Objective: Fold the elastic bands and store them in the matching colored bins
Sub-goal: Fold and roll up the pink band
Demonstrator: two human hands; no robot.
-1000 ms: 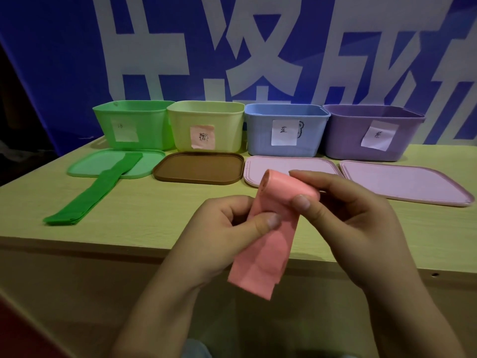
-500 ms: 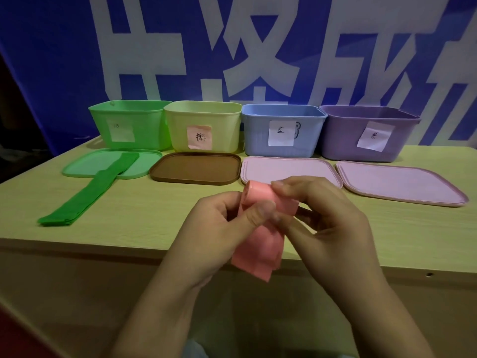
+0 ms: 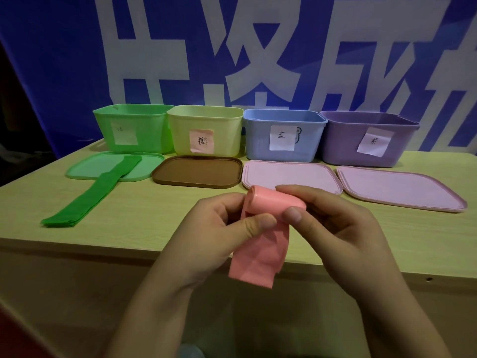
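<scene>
Midway through rolling the pink elastic band [image 3: 265,228], held in the air just above the near edge of the surface [image 3: 154,215]. Left hand [image 3: 222,228] with thumb pressed onto the band's front and fingers [image 3: 219,202] curled behind it; right hand [image 3: 333,223] pinching the rolled top end, thumb on the near side and index finger laid over the far side. Loose tail hanging below both hands, past the surface's edge.

Best done, by the look of it, with the roll kept tight and its side edges level, the right thumb turning the coil while the left feeds the tail up without slack. Likely to spring open if either pinch loosens, being stretchy.

Probable destination: the yellow-green bin [image 3: 206,130] bearing the pink label [image 3: 201,141], second from left, open at the top, its brown lid [image 3: 197,171] lying in front. Elsewhere in the row: green bin [image 3: 129,125], blue bin [image 3: 284,135], purple bin [image 3: 366,140], with two pale pink lids [image 3: 291,174] before the last pair. Green elastic band [image 3: 90,195] lying flat, one end on the green lid [image 3: 85,169], not yet folded.
</scene>
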